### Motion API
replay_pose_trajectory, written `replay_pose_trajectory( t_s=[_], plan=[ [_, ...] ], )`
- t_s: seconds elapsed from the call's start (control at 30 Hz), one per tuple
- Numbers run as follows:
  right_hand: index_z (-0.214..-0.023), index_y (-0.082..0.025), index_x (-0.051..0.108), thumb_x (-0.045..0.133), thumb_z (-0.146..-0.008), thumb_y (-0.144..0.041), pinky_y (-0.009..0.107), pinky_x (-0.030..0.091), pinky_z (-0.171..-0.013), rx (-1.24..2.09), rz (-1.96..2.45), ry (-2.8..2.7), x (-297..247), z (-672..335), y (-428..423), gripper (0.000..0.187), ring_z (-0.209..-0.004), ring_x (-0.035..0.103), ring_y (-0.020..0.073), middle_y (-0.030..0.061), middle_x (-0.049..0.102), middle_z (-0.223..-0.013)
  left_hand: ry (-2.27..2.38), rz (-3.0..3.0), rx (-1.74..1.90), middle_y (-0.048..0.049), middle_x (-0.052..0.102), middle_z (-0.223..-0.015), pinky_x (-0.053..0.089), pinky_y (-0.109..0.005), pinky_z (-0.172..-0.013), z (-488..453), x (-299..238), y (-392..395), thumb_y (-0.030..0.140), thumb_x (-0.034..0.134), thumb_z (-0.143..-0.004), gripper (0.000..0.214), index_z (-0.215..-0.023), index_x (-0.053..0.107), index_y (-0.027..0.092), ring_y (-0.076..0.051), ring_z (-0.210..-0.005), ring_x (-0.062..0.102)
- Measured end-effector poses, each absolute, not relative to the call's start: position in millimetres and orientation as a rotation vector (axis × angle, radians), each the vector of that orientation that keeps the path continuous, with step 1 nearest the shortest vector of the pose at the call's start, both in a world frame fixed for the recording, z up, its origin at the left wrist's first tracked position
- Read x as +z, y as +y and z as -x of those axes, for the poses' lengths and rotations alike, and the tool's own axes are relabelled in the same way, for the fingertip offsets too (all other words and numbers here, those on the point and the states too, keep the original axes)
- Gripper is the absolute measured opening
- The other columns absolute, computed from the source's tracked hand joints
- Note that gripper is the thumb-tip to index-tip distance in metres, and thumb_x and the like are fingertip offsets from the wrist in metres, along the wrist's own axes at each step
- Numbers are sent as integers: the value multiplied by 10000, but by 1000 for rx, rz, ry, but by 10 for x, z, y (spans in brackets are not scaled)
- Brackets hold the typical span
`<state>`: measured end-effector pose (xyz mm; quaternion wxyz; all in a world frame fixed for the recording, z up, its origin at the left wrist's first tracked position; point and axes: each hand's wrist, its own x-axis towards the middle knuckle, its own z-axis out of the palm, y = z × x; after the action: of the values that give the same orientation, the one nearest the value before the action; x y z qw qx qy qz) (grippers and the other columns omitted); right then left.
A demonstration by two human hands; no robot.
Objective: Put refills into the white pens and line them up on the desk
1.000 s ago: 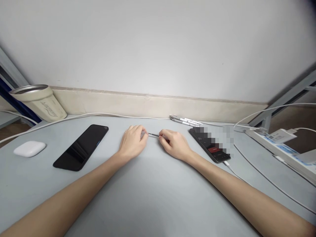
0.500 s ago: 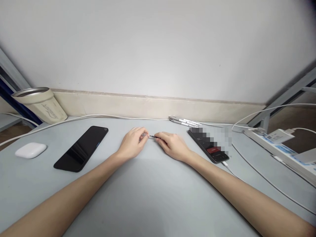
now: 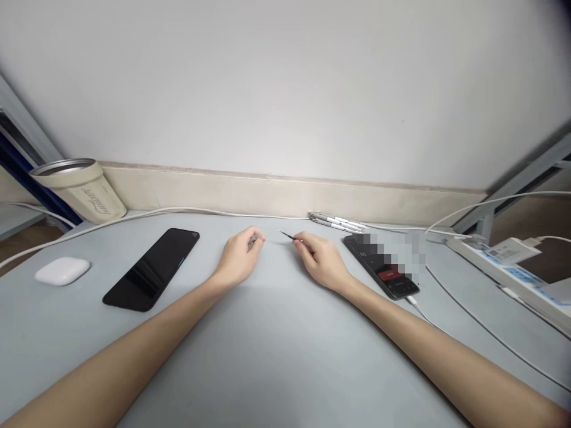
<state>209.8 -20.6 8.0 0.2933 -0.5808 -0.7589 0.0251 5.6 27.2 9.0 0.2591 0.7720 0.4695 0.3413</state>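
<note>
While the person is resting both forearms on the pale grey desk (image 3: 276, 362), their hands are working a little apart near its far edge. The right hand (image 3: 322, 260) is closing its fingers on the rear end of a thin dark pick (image 3: 291, 236), whose fine tip is pointing up and left across the gap between the hands. The left hand (image 3: 238, 258) is curling into a pinch around a small silvery item (image 3: 254, 239), too small to identify from where I am standing. Just beyond the right hand, a black smartphone (image 3: 383, 270) is lying at an angle with its screen partly pixelated and a white charging cable (image 3: 417, 309) running from its end. Left of the hands, a second black smartphone (image 3: 150, 269) is lying face up, with a white earbud case (image 3: 62, 271) sitting further along. A few white-and-silver pens (image 3: 336, 222) are resting against the skirting board (image 3: 285, 196), a cream tumbler (image 3: 79, 191) is lying tilted in the far corner, and a power strip (image 3: 499, 267) is holding a white plug (image 3: 513, 251) at the right.
</note>
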Motion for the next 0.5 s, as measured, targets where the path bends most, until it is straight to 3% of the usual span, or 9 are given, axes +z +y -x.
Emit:
replay_pose_trajectory(
  t_s=[0.5],
  plan=[
    [-983,-237,579,352,-964,-292,246,356,-653,22,1575,-2167,84,-2069,-229,235,-764,586,154,28,649,-893,1217,-2177,921,31,634,-872,404,-251,-632,-72,60,269,350,446,-880,194,-925,597,237,-114,-622,487]
  ],
)
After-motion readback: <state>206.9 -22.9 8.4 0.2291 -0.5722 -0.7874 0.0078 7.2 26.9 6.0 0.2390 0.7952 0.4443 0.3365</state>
